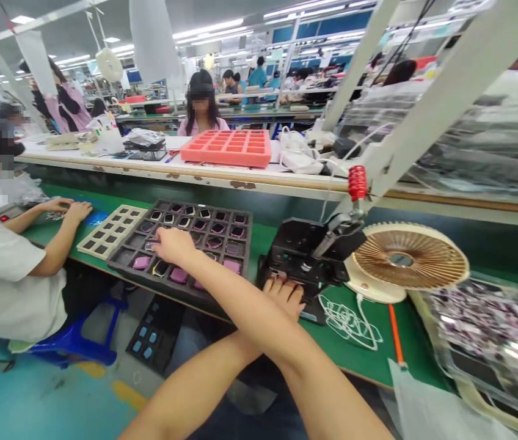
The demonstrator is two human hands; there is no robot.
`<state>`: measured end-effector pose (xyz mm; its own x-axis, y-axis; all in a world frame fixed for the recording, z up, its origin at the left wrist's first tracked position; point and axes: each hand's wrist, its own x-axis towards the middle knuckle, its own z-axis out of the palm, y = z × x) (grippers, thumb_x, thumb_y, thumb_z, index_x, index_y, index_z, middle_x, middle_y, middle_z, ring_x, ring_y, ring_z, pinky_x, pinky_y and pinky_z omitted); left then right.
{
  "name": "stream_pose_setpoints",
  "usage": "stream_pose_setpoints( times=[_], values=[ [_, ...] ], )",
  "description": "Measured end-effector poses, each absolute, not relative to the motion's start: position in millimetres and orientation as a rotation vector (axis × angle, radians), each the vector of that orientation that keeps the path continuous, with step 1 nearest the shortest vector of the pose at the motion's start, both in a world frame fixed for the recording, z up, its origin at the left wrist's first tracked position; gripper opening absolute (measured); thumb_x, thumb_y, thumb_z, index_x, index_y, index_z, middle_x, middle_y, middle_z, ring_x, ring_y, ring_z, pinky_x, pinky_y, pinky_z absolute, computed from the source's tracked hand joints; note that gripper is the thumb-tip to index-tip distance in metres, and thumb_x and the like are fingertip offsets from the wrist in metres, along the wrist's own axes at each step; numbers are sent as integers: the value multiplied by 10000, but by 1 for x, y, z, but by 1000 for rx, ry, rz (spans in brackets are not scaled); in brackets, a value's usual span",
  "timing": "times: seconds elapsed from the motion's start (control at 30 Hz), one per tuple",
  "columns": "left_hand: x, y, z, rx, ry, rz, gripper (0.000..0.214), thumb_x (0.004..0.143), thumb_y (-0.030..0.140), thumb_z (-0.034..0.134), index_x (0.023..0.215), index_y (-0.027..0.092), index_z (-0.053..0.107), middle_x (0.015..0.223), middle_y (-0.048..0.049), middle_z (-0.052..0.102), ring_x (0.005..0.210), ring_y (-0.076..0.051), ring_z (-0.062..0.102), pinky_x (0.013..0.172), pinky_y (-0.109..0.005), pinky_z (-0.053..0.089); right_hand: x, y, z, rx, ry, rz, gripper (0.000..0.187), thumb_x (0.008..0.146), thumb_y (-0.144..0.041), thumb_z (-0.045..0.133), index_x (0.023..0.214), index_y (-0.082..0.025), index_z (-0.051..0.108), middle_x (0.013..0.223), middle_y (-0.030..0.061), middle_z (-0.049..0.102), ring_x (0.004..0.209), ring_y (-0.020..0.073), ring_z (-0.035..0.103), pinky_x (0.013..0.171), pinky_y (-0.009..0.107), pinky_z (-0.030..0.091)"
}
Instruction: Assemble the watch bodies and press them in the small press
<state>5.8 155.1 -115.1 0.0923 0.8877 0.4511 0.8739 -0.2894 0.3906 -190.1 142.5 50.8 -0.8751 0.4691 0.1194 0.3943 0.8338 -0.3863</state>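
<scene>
My forearms cross, with the right one on top. My right hand (174,245) reaches over to the dark grey foam tray (124,260), its fingers pinched on a small watch case (151,245) at one of the left compartments. Several square, dark-faced watch cases fill the tray's cells; some in the front rows carry purple pieces (179,275). My left hand (285,296) lies palm down at the base of a black toggle press (298,250), fingers stretched out and slightly apart. The press's red-gripped lever (357,183) stands up.
A cream tray (111,231) lies left of the grey one, near a co-worker's hands (73,211). A gold fan (405,260), a coiled white cable (353,321), an orange strip (395,336) and bagged parts (497,330) lie right. A coral tray (226,150) sits on the shelf.
</scene>
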Motion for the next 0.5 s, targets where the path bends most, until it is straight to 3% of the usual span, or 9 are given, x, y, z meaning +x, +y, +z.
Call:
stream_pose_setpoints(
  times=[0.17, 0.27, 0.4, 0.5],
  values=[
    [1, 145, -97, 2417, 1917, 896, 466, 1069, 320, 428, 1448, 92, 576, 1500, -133, 615, 1474, -332, 460, 1286, -498, 309, -264, 108, 55, -549, -2895, 546, 361, 1040, -430, 630, 1282, -164, 659, 1237, 102, 728, 1105, 247, 711, 960, 440, 575],
    [-2, 143, -95, 2438, 1930, 886, 468, 1072, 329, 413, 1443, 99, 583, 1495, -127, 620, 1468, -319, 466, 1279, -482, 329, -273, 101, 58, -546, -2950, 532, 337, 1040, -424, 644, 1233, -151, 687, 1221, 93, 725, 1083, 236, 714, 963, 461, 582],
    [-3, 146, -106, 2408, 1924, 905, 446, 1063, 293, 441, 1435, 97, 589, 1479, -145, 638, 1478, -320, 467, 1268, -488, 357, -231, 105, 75, -600, -2929, 449, 274, 1042, -356, 607, 1126, -137, 750, 1174, 155, 765, 1106, 286, 727, 926, 407, 573],
    [-2, 147, -115, 2365, 1874, 942, 434, 1054, 256, 462, 1449, 123, 584, 1490, -158, 628, 1478, -325, 480, 1236, -473, 401, -145, 119, 112, -738, -2760, 306, 331, 1076, -352, 474, 1146, -184, 751, 1155, 153, 772, 1083, 326, 733, 897, 454, 566]
  ],
)
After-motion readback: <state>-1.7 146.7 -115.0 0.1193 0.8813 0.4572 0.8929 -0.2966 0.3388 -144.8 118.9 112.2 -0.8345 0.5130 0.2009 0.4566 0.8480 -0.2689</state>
